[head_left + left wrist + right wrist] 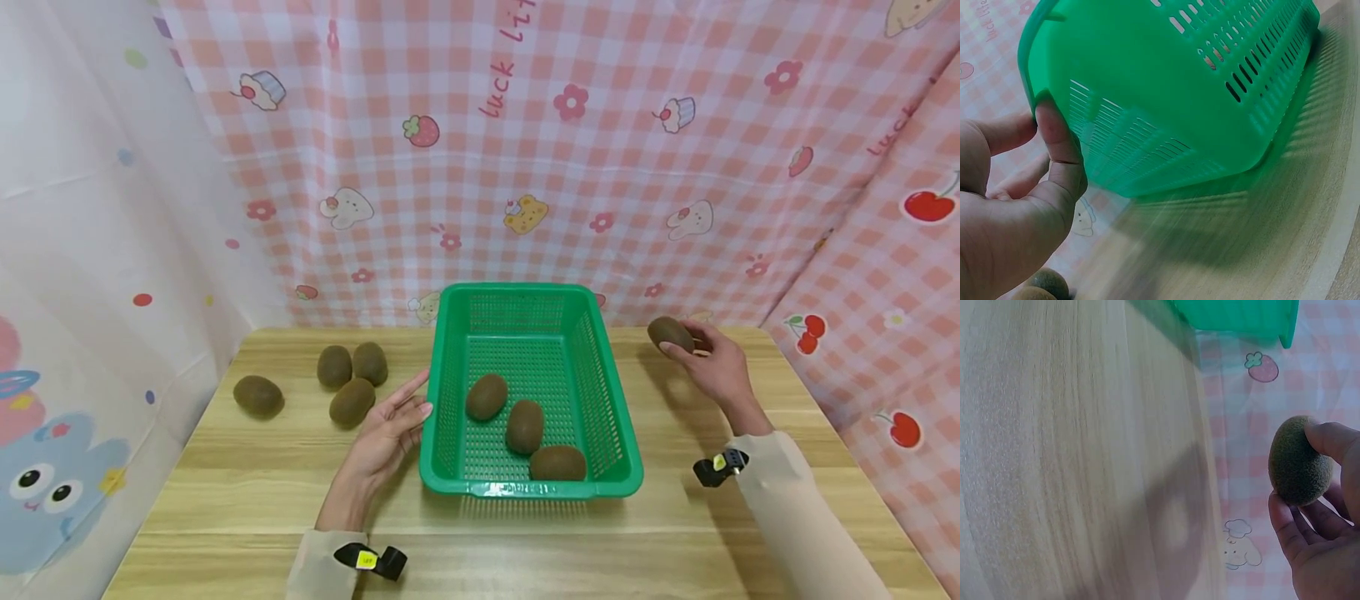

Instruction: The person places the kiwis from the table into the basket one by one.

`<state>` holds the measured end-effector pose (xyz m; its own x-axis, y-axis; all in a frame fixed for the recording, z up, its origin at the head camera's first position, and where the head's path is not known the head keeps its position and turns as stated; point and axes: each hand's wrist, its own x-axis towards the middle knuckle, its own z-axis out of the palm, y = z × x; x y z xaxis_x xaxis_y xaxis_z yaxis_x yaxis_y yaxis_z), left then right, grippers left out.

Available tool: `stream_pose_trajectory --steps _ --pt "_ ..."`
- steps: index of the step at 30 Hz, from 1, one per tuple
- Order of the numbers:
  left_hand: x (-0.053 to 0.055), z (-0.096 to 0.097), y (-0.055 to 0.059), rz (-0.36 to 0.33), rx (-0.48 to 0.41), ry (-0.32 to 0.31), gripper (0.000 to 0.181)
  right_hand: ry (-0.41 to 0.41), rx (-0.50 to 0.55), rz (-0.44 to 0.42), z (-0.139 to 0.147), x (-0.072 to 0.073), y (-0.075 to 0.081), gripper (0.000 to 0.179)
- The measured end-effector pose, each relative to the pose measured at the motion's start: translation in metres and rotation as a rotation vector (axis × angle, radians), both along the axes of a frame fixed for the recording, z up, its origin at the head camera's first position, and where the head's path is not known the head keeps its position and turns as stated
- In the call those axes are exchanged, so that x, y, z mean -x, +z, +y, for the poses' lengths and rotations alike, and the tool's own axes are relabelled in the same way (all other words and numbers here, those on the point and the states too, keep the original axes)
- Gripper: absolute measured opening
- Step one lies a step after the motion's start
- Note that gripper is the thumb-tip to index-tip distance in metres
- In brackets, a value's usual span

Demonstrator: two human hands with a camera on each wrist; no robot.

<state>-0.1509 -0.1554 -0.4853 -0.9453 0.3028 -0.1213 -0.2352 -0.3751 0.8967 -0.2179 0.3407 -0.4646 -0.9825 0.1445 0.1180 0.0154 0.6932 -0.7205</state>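
A green plastic basket (531,489) with slotted walls stands mid-table, with three brown kiwis inside, one of them a kiwi (487,397) toward the left wall. My left hand (388,435) pinches the basket's left rim between thumb and fingers; the left wrist view shows the grip on the green rim (1030,59) up close. To the right of the basket, my right hand (712,364) holds another kiwi (667,333) by its fingertips. In the right wrist view this fuzzy kiwi (1299,460) sits between thumb and fingers, raised off the table.
Left of the basket, a group of three kiwis (352,403) lies close together on the wooden table (247,500), and a single kiwi (258,397) lies farther left. A pink checked cloth (480,183) hangs behind the table, and a white printed cloth (112,208) hangs on the left.
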Motion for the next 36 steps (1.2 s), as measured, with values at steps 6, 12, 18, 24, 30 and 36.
stream_pose_trajectory --steps 6,12,18,24,30,36 --pt "0.000 0.000 0.000 -0.003 -0.001 0.000 0.067 0.034 -0.001 0.011 -0.008 -0.004 0.009 0.072" --pt "0.001 0.001 0.002 -0.002 -0.003 0.002 0.066 0.074 0.022 0.040 -0.018 -0.006 0.019 0.070" --pt "0.000 0.000 0.002 0.001 -0.001 0.002 0.066 0.106 0.020 0.066 -0.027 -0.007 0.024 0.066" --pt "-0.001 0.000 0.001 -0.006 0.003 -0.004 0.067 0.120 0.004 0.074 -0.034 -0.011 0.027 0.064" --pt "-0.001 0.000 0.002 -0.002 0.004 -0.008 0.067 0.143 0.021 0.087 -0.042 -0.015 0.033 0.062" --pt "-0.001 0.000 0.003 0.009 -0.001 -0.011 0.067 0.170 0.017 0.090 -0.049 -0.015 0.040 0.061"
